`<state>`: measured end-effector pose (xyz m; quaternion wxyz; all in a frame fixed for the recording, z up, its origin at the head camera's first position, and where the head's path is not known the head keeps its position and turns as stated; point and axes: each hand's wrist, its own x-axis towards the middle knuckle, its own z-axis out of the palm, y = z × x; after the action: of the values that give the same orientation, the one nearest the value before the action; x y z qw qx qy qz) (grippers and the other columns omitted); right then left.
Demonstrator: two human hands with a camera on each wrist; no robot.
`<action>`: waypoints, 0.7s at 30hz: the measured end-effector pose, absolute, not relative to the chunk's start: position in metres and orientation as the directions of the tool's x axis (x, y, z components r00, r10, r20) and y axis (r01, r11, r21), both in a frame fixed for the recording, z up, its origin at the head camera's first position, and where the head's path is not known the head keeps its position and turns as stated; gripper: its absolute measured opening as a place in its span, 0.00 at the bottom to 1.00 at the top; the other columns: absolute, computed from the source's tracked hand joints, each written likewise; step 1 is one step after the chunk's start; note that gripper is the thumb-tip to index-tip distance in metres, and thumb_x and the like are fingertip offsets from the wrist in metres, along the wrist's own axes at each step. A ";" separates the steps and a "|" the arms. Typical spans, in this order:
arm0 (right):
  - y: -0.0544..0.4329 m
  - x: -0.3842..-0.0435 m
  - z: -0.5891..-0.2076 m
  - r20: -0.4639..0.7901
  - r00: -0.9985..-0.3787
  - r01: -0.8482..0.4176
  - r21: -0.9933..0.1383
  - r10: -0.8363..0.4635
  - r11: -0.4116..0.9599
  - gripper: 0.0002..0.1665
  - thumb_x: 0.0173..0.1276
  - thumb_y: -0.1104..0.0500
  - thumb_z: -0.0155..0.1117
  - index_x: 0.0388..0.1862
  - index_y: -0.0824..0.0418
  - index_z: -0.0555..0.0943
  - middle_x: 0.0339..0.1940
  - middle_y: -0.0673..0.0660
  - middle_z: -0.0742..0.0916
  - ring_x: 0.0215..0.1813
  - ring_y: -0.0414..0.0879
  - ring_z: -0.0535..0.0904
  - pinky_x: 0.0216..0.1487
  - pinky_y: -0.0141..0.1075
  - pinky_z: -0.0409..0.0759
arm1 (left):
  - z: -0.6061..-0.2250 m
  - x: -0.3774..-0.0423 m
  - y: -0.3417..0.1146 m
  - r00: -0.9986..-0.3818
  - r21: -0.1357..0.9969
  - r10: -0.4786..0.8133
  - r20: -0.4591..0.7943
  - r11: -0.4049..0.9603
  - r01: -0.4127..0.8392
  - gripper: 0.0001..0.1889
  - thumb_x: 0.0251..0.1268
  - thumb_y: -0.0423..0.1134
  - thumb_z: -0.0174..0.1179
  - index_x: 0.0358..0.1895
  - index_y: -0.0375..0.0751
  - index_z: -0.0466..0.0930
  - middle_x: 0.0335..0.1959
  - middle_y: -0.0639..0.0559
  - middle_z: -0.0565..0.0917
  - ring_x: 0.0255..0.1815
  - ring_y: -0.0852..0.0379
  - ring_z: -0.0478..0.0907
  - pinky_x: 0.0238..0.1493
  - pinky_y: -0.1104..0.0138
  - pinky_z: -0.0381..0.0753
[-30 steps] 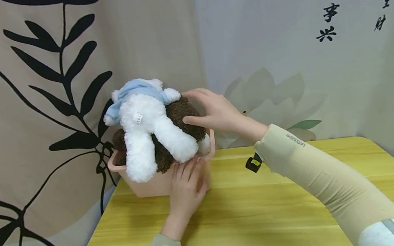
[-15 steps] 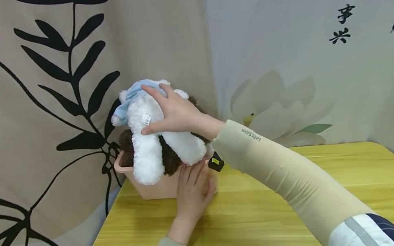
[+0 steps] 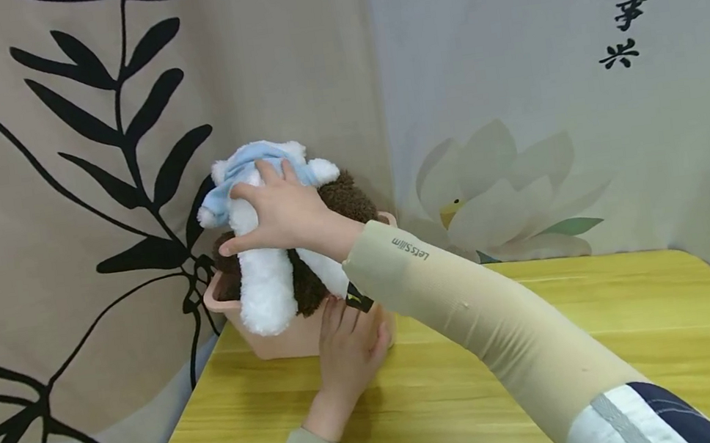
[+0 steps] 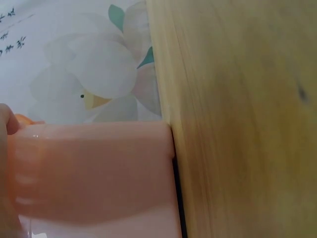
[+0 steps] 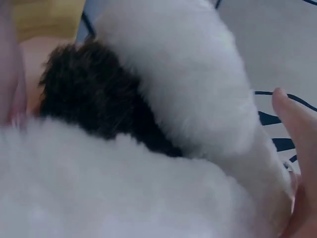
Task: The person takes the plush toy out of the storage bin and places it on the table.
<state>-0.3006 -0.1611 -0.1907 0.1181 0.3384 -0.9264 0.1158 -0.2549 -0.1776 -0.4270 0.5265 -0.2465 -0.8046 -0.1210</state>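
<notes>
A white plush toy (image 3: 266, 291) in light-blue clothing lies face down, back up, on top of a pink plastic bin (image 3: 283, 340). Under it a dark-brown curly plush (image 3: 348, 196) fills the bin. Spread over the white toy's back is my right hand (image 3: 288, 215), its thumb and fingers apart. The right wrist view has a white leg (image 5: 188, 74) close up and brown fur (image 5: 94, 89) beside it. My left hand (image 3: 350, 347) rests against the bin's front wall, fingers extended up to the rim. In the left wrist view, the bin's smooth side (image 4: 99, 173) fills the lower left.
The bin stands at the far left of a yellow wood-grain table (image 3: 481, 383). Right behind it hangs a curtain (image 3: 288, 52) printed with black leaves, a pale flower and characters. The table's far edge (image 3: 585, 257) runs along the curtain at right.
My right hand has moved left from beside the brown plush onto the white toy's back. My left hand stays at the bin's front. The head view has shifted slightly.
</notes>
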 end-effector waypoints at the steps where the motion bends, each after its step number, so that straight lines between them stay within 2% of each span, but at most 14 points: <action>1: -0.162 -0.301 -0.191 0.308 -0.751 -0.644 -0.141 -0.585 0.752 0.52 0.45 0.17 0.56 0.69 0.33 0.66 0.78 0.55 0.53 0.76 0.63 0.46 0.52 0.52 0.77 | -0.427 -0.255 -0.178 -0.322 -0.068 0.271 0.907 0.850 0.523 0.14 0.61 0.43 0.51 0.44 0.40 0.79 0.46 0.48 0.79 0.47 0.45 0.73 0.60 0.49 0.68; 3: -0.162 -0.303 -0.193 0.327 -0.766 -0.622 -0.161 -0.554 0.766 0.51 0.44 0.18 0.59 0.66 0.36 0.67 0.76 0.58 0.55 0.74 0.66 0.49 0.42 0.44 0.81 | -0.427 -0.255 -0.178 -0.317 -0.073 0.273 0.908 0.850 0.522 0.13 0.60 0.43 0.51 0.43 0.39 0.79 0.44 0.48 0.78 0.47 0.44 0.73 0.60 0.49 0.68; 6: -0.159 -0.307 -0.195 0.339 -0.785 -0.595 -0.178 -0.519 0.783 0.48 0.47 0.23 0.64 0.65 0.38 0.67 0.75 0.60 0.55 0.73 0.67 0.52 0.36 0.41 0.81 | -0.427 -0.255 -0.178 -0.306 -0.082 0.275 0.912 0.851 0.519 0.14 0.60 0.42 0.51 0.42 0.39 0.80 0.42 0.47 0.78 0.47 0.44 0.74 0.61 0.49 0.67; 10: -0.151 -0.316 -0.193 0.375 -0.765 -0.623 -0.225 -0.523 0.750 0.38 0.54 0.37 0.68 0.61 0.43 0.67 0.72 0.61 0.59 0.68 0.64 0.60 0.42 0.42 0.78 | -0.426 -0.256 -0.177 -0.295 -0.087 0.272 0.916 0.852 0.516 0.13 0.60 0.42 0.51 0.40 0.38 0.79 0.38 0.46 0.77 0.47 0.43 0.74 0.62 0.49 0.67; 13: -0.142 -0.322 -0.191 0.418 -0.748 -0.654 -0.330 -0.515 0.681 0.30 0.56 0.45 0.69 0.55 0.47 0.68 0.69 0.61 0.63 0.64 0.60 0.64 0.47 0.42 0.74 | -0.425 -0.257 -0.176 -0.301 -0.084 0.274 0.913 0.850 0.520 0.10 0.59 0.41 0.52 0.36 0.38 0.76 0.37 0.45 0.77 0.47 0.43 0.74 0.61 0.49 0.68; 15: -0.136 -0.327 -0.189 0.444 -0.742 -0.667 -0.404 -0.503 0.626 0.29 0.56 0.48 0.69 0.54 0.49 0.68 0.69 0.60 0.63 0.64 0.58 0.64 0.50 0.42 0.72 | -0.425 -0.256 -0.176 -0.313 -0.075 0.275 0.909 0.846 0.527 0.10 0.59 0.41 0.53 0.36 0.38 0.76 0.39 0.45 0.78 0.48 0.43 0.74 0.61 0.48 0.68; 21: -0.112 -0.330 -0.184 0.565 -0.693 -0.721 -0.536 -0.447 0.440 0.29 0.54 0.54 0.71 0.53 0.53 0.70 0.60 0.57 0.69 0.56 0.48 0.69 0.53 0.39 0.70 | -0.427 -0.254 -0.178 -0.369 -0.028 0.267 0.890 0.841 0.540 0.21 0.56 0.41 0.57 0.54 0.39 0.79 0.57 0.46 0.79 0.58 0.44 0.73 0.62 0.46 0.65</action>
<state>-0.3303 -0.1116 -0.1844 0.1729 0.3516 -0.8307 0.3956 -0.2538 -0.1783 -0.4265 0.5043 -0.2472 -0.8162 -0.1356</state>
